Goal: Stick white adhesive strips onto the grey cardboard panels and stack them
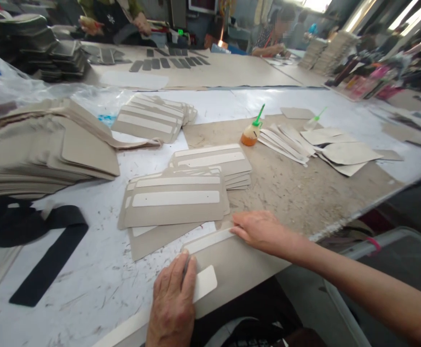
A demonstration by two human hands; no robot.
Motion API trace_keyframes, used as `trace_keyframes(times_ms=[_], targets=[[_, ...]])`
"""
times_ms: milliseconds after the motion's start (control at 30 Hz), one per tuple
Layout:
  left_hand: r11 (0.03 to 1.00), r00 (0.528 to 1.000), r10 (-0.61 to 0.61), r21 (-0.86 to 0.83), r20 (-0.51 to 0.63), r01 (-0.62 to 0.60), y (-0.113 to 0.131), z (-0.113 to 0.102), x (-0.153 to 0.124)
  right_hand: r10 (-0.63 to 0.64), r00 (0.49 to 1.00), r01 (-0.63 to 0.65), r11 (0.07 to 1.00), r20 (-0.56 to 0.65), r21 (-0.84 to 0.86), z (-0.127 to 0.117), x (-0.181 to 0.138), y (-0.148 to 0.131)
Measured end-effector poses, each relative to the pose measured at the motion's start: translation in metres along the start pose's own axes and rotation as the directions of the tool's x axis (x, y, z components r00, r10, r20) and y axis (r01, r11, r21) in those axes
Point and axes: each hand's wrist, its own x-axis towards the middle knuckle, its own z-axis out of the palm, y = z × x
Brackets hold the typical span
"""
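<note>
A grey-beige panel [239,267] lies in front of me over the table's near edge, with a white strip [210,241] along its far side. My right hand [257,231] is closed, thumb and fingertips pinched at the right end of that strip. On the panel's left end, my left hand [174,296] rests palm down, its fingers stretched out close together. A second white strip [206,283] sticks out from under it; what the palm covers is hidden. Just beyond, a stack of similar panels [177,212] bears two white strips each.
More panel stacks stand behind and at left [87,149]. A glue bottle [251,132] with a green nozzle stands upright by loose pale pieces [286,142]. Black webbing [51,255] lies at left. A grey bin [405,270] is at right. Co-workers sit across the table.
</note>
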Motion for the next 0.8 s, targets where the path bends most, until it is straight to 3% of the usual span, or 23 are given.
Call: trace_keyframes(times_ms=[433,633,800], targets=[[0.999,0.998,0.037,0.01,0.043,-0.038,-0.007,0.0,-0.001,-0.021,1.0,0.021,0.998,-0.005,0.052,-0.002,0.002,-0.002],[0.999,0.998,0.042,0.005,0.056,-0.043,-0.009,0.002,-0.003,0.022,1.0,-0.022,1.0,0.002,-0.021,-0.004,0.0,-0.011],[0.999,0.996,0.051,0.008,0.068,-0.052,-0.012,0.004,-0.005,0.089,0.995,-0.091,0.995,-0.042,-0.047,-0.007,-0.004,0.006]])
